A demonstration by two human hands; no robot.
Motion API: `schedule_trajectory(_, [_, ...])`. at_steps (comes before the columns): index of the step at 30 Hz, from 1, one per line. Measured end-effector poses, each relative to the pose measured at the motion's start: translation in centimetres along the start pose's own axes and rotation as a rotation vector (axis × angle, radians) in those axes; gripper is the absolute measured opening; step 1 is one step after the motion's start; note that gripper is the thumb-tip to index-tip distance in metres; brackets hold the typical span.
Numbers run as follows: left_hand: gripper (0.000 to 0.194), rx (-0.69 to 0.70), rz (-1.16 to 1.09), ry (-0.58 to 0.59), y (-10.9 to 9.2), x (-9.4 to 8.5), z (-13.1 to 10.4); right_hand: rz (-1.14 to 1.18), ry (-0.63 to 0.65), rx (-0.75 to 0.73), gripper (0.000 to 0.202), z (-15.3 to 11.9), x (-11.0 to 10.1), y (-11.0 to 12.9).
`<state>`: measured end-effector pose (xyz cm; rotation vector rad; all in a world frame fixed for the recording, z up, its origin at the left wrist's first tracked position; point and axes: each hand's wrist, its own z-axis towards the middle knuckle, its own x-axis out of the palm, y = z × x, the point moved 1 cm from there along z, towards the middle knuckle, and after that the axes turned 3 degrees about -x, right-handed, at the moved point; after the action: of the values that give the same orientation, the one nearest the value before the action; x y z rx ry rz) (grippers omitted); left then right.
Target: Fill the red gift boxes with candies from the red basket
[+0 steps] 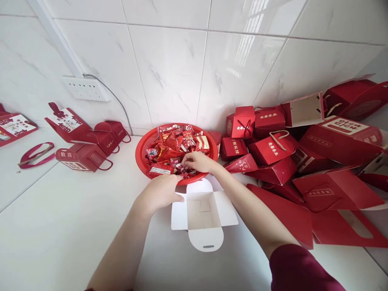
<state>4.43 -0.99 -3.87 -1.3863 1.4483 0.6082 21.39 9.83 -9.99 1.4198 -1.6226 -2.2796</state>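
A round red plastic basket (140, 155) full of red-wrapped candies (172, 141) stands against the wall. My right hand (198, 161) is over the front right of the candies, its fingers curled and pinched together among the wrappers; what lies between them is hidden. My left hand (160, 192) is at the basket's front rim, fingertips reaching over the candies and thumb held apart. Just below both hands sits a paper box (206, 240), white inside, with its flaps folded outward and nothing inside it.
Many red gift boxes (274, 147) with cord handles are heaped at the right. Several more red boxes (83, 155) stand at the left beside a loop of red ribbon (36, 155). A wall socket panel (85, 89) with a grey cable is on the tiled wall.
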Motion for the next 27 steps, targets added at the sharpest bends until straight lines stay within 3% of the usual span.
schedule_trajectory(4, [0.052, 0.015, -0.001, -0.005, 0.0, -0.1, 0.0, -0.215, -0.033, 0.074, 0.019, 0.3, 0.5, 0.2])
schedule_trajectory(7, [0.046, 0.012, -0.003, -0.003, 0.0, -0.1, 0.0, -0.321, -0.036, 0.1, 0.028, 0.6, 0.8, 0.6])
schedule_trajectory(15, [0.044, 0.015, -0.016, -0.037, -0.1, 0.1, 0.0, -0.318, 0.057, 0.015, 0.036, 0.9, 1.1, 0.5])
schedule_trajectory(17, [0.032, 0.038, -0.046, -0.127, 0.0, -0.3, 0.1, -0.278, 0.054, 0.011, 0.037, 1.0, 1.2, 0.3])
schedule_trajectory(22, [0.025, -0.026, -0.086, -0.707, 2.4, -1.3, 2.3, -0.073, 0.02, -0.058, 0.022, 0.9, 1.2, 0.3])
schedule_trajectory(24, [0.022, -0.074, -0.045, -0.736, 3.9, -1.1, 3.7, 0.049, -0.037, -0.081, 0.022, 0.9, 0.9, 0.1])
schedule_trajectory(27, [0.024, -0.14, -0.042, -0.634, 5.4, -0.4, 5.3, 0.228, -0.218, -0.085, 0.024, 0.9, 0.4, -0.7])
